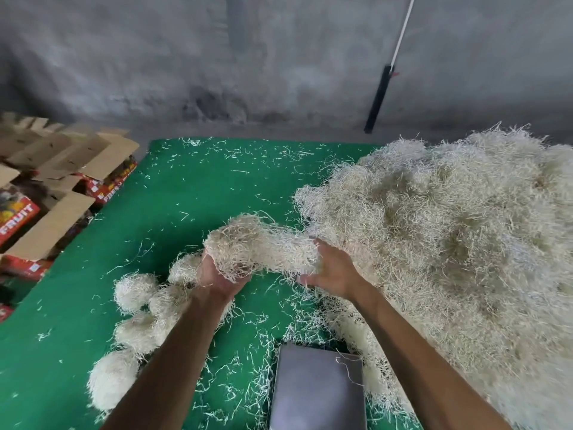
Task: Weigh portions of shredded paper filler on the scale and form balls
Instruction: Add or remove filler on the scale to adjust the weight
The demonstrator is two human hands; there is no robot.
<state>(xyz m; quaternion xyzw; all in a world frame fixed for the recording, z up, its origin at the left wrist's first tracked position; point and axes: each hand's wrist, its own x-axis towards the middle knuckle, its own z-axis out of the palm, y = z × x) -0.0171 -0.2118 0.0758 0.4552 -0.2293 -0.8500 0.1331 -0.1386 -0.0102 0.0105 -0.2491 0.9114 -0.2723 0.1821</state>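
Your left hand (221, 279) grips the pale shredded-paper clump (260, 246) from below; your open right hand (333, 271) steadies its right end. The clump stretches left-right, with the grey steel scale plate (316, 386) below and nearer you.

This is looking like a packing workroom or storeroom. A rough, stained concrete wall (279, 57) is filling the top of the frame, and a green mat (186, 193) is covering the floor. Opened cardboard fruit cartons (46, 187) are piling up at the left edge, a huge heap of shredded paper filler (459, 231) is spreading across the right, and a metal scale (319, 389) is sitting at bottom centre.
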